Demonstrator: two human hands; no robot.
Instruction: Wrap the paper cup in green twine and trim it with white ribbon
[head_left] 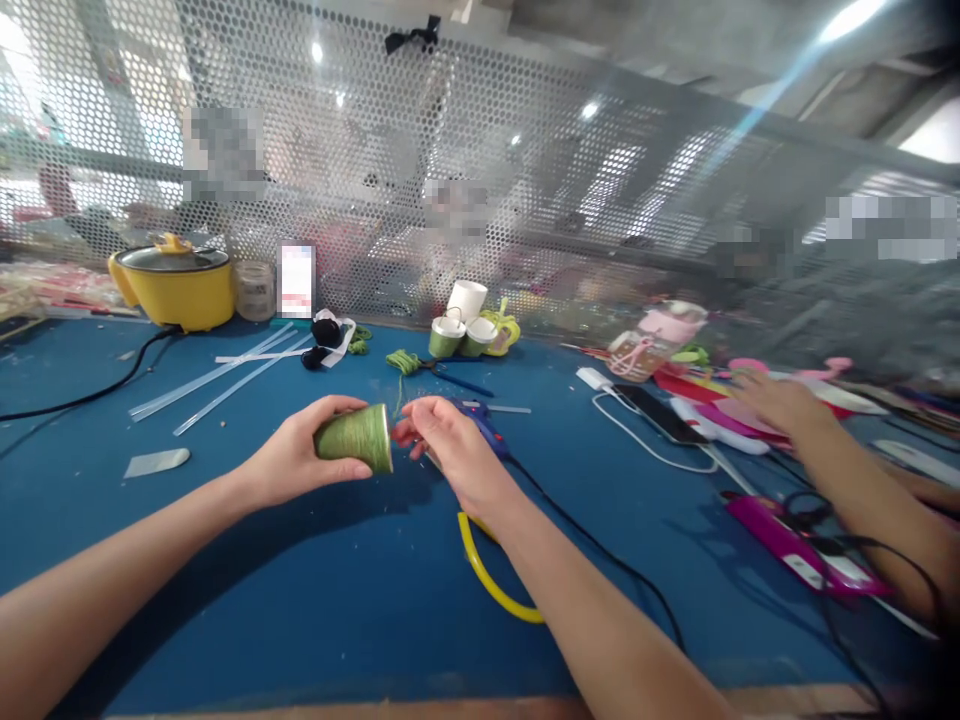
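Observation:
My left hand (311,445) is wrapped around a paper cup (352,440) covered in green yarn. The cup lies tilted on its side above the table, its pale rim facing right. Close to that rim is my right hand (446,440), fingers curled together. A thin strand of green yarn (398,395) drops from a small yarn bundle (403,361) to its fingertips. Behind the right wrist sits a blue glue gun (487,430), partly hidden, its black cable running right. A curved yellow tube (487,580) lies under my right forearm.
Small green-wrapped cups (448,338) stand at the back. Left are a yellow electric pot (180,290), a jar (255,290), a lit phone (296,280) and clear glue sticks (217,375). Rightward lie a dark phone (664,412), a purple power strip (806,545) and another person's arm (840,470).

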